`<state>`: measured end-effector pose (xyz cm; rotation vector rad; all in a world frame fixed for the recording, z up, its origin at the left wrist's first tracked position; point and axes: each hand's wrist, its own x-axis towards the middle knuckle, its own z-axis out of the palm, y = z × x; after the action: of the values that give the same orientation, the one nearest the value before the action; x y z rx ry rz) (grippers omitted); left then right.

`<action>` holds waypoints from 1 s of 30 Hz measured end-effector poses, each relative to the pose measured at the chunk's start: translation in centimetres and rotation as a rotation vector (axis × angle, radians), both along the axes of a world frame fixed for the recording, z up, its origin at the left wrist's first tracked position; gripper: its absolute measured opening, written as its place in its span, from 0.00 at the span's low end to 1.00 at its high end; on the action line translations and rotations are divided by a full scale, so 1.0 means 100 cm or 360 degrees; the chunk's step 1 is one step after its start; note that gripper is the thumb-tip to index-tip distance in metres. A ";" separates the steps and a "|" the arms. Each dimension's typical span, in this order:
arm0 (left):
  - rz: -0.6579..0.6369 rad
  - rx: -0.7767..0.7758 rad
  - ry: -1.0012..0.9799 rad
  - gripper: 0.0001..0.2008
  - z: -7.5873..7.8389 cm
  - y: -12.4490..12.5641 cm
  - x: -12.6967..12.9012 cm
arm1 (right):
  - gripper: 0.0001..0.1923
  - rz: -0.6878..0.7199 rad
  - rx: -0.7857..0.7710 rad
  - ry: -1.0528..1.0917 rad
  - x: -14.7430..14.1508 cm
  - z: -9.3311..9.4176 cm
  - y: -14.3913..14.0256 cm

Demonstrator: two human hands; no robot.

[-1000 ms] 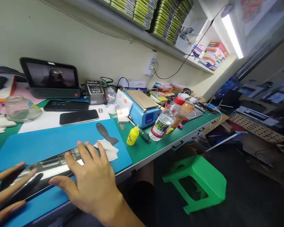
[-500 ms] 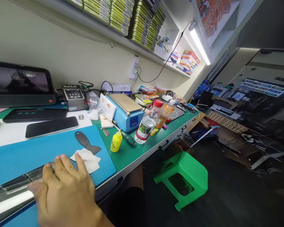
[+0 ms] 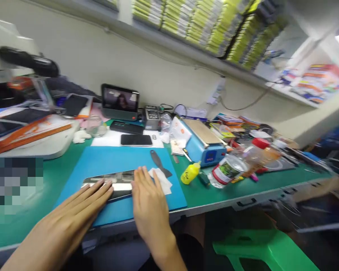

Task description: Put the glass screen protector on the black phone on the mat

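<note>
A glossy dark slab like a phone or small tablet [image 3: 122,187] lies lengthwise on a blue work mat [image 3: 93,158], its surface reflecting light. My left hand [image 3: 73,212] rests flat over its left end, fingers stretched out and side by side. Over the right end lies my right hand [image 3: 149,197], its fingers also straight and pressed down flat. A white wipe [image 3: 164,183] sits on the mat just right of my right fingers. Behind it is a grey scraper [image 3: 159,162]. The ends of the slab are partly covered by my hands.
A black phone [image 3: 136,140] lies on white paper behind the mat. To the right stand a yellow bottle [image 3: 190,173], a blue heating plate [image 3: 207,152] and a water bottle [image 3: 227,169]. A green stool [image 3: 282,246] is below the bench edge.
The view has swung left and become blurred. My left hand has come into view on the slab's left end, while my right hand stays on its right end.
</note>
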<state>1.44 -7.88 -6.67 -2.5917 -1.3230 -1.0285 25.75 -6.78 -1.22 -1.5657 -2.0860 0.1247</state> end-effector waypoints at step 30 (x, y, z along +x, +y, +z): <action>0.0224 0.0271 0.0405 0.27 0.024 -0.024 0.008 | 0.25 0.0466 0.0192 -0.0306 -0.028 0.010 0.026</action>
<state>2.23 -10.25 -4.32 -2.3711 -1.2729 -0.7261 22.93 -4.20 -0.26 -1.2365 -2.4158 -0.0502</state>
